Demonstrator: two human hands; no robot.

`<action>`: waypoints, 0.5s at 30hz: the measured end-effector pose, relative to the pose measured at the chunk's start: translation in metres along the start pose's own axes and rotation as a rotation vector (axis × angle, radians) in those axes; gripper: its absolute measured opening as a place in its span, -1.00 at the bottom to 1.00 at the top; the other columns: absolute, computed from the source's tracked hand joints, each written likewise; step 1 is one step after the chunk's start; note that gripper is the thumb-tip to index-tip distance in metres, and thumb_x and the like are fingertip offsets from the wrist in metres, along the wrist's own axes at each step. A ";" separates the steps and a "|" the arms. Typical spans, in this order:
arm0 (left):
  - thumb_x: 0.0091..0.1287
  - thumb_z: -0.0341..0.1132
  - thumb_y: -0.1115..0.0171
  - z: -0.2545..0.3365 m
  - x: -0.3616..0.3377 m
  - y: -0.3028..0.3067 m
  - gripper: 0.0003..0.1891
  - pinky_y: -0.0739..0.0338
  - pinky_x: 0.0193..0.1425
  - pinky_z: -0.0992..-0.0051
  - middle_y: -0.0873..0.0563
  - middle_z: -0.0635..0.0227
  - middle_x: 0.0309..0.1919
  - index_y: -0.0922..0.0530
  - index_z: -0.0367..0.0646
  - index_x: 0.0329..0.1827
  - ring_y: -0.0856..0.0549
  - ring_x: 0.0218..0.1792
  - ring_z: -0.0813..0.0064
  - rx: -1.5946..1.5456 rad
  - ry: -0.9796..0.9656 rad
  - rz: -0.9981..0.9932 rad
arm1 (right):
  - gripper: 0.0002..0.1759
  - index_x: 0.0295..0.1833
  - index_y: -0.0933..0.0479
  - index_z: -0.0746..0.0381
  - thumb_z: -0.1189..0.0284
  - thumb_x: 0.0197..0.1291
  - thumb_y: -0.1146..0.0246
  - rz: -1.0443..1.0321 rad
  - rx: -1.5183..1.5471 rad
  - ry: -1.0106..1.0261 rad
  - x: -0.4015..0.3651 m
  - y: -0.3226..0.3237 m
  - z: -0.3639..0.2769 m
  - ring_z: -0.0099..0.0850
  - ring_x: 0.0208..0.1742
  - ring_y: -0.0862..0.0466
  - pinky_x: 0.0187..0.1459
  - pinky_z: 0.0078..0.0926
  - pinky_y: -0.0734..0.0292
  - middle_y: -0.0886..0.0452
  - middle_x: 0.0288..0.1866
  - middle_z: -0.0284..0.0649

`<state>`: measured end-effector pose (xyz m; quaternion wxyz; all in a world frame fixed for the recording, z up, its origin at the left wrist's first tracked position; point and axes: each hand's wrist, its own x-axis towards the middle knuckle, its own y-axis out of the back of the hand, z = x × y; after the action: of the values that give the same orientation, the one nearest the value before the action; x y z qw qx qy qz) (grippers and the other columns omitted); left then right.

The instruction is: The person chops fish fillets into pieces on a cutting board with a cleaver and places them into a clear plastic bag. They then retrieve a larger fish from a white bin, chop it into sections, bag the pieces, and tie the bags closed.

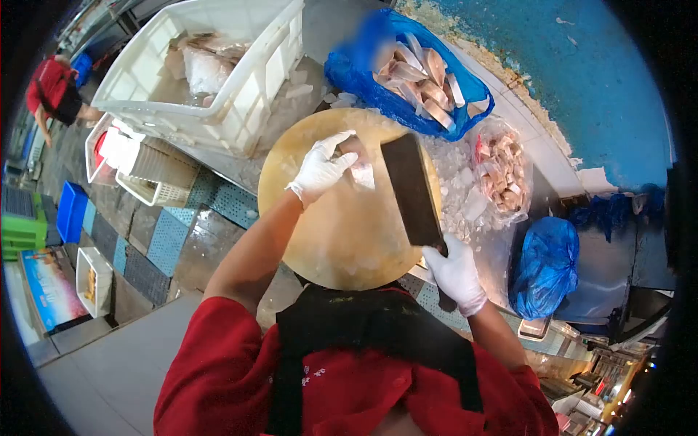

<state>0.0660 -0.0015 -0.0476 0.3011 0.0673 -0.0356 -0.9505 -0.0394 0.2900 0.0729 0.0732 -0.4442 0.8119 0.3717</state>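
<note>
left hand (320, 168) pins fish (361, 171) on board (342, 232), fingers curled over it. right hand (454, 272) clenched on cleaver (411, 189) handle, blade just beside left fingertips. fish looks icy, slick: grip from top, clear of edge.

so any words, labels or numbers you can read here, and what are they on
Nothing reads clearly.
White marks on the red shirt: too small and blurred.
Colourful board on the floor at left: blurred.
Cleaver in the right hand, fish piece in the left hand: no print.
</note>
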 end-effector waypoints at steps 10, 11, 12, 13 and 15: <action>0.24 -0.23 -0.49 -0.004 -0.011 -0.019 -0.33 -0.55 0.24 0.33 -0.62 -0.01 0.14 -0.49 -0.18 0.42 -0.66 0.11 0.18 0.106 -0.048 0.273 | -0.69 -0.25 -0.46 0.39 0.34 0.25 -0.31 0.182 -0.220 0.310 0.042 -0.038 -0.024 0.01 -0.49 -0.60 -0.39 -0.13 -0.49 -0.55 -0.50 0.12; 0.24 -0.23 -0.49 -0.007 -0.010 -0.018 -0.33 -0.55 0.24 0.33 -0.62 -0.01 0.14 -0.49 -0.18 0.42 -0.66 0.11 0.18 0.109 -0.050 0.271 | -0.70 -0.23 -0.47 0.39 0.34 0.26 -0.31 0.187 -0.227 0.325 0.044 -0.035 -0.029 0.03 -0.49 -0.61 -0.39 -0.14 -0.49 -0.55 -0.50 0.12; 0.23 -0.22 -0.50 -0.012 -0.007 -0.018 -0.33 -0.55 0.24 0.33 -0.63 0.00 0.13 -0.49 -0.19 0.40 -0.67 0.10 0.16 0.124 -0.084 0.281 | -0.70 -0.21 -0.48 0.39 0.33 0.27 -0.31 0.199 -0.235 0.339 0.046 -0.030 -0.035 0.04 -0.49 -0.61 -0.40 -0.14 -0.50 -0.56 -0.50 0.11; 0.22 -0.20 -0.51 -0.014 -0.006 -0.020 -0.33 -0.55 0.23 0.33 -0.64 0.00 0.12 -0.50 -0.20 0.39 -0.67 0.08 0.14 0.136 -0.115 0.289 | -0.70 -0.21 -0.48 0.39 0.33 0.27 -0.31 0.208 -0.235 0.332 0.050 -0.026 -0.042 0.04 -0.49 -0.61 -0.40 -0.14 -0.50 -0.56 -0.50 0.11; 0.21 -0.18 -0.52 -0.017 -0.006 -0.021 -0.33 -0.56 0.23 0.32 -0.65 0.01 0.10 -0.51 -0.21 0.37 -0.68 0.07 0.13 0.136 -0.137 0.292 | -0.69 -0.19 -0.50 0.38 0.31 0.29 -0.32 0.384 -0.261 0.640 0.066 -0.019 -0.062 0.08 -0.48 -0.60 -0.40 -0.15 -0.49 -0.55 -0.50 0.14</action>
<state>0.0614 0.0187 -0.0663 0.4277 0.0169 -0.1296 -0.8944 -0.0509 0.1983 0.0779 -0.3115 -0.3834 0.8079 0.3214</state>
